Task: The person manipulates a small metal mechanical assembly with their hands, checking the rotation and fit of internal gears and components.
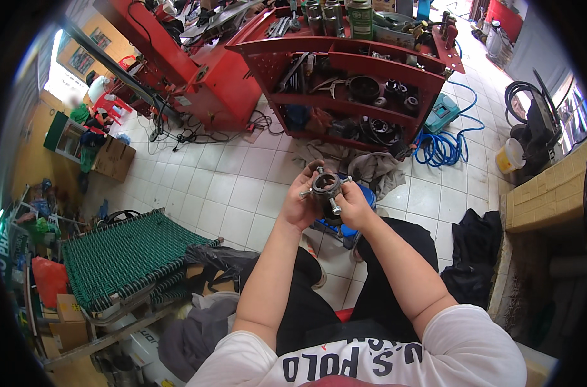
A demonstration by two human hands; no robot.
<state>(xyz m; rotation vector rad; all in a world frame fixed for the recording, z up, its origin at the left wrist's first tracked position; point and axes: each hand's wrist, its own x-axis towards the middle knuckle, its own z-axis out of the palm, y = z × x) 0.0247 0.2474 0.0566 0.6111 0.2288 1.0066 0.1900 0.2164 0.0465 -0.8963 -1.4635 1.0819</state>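
Between both hands, in front of my knees, I hold a round dark metal hub (326,192). It has an open centre, and several silver bolts stick out around its edge. My left hand (297,208) is closed on the hub's left side, with its fingers reaching up to the far bolt. Closed on the opposite side is my right hand (357,208), its thumb close to a bolt. The underside of the hub is hidden by my hands. Just below and behind them is a blue object (369,195), mostly covered.
Ahead stands a red tool cart (364,59) loaded with tools and parts, a grey rag (380,169) at its foot. Coiled blue hose (440,152) lies to its right. A green woven folding bed (122,258) is at left, a black cloth (475,248) at right.
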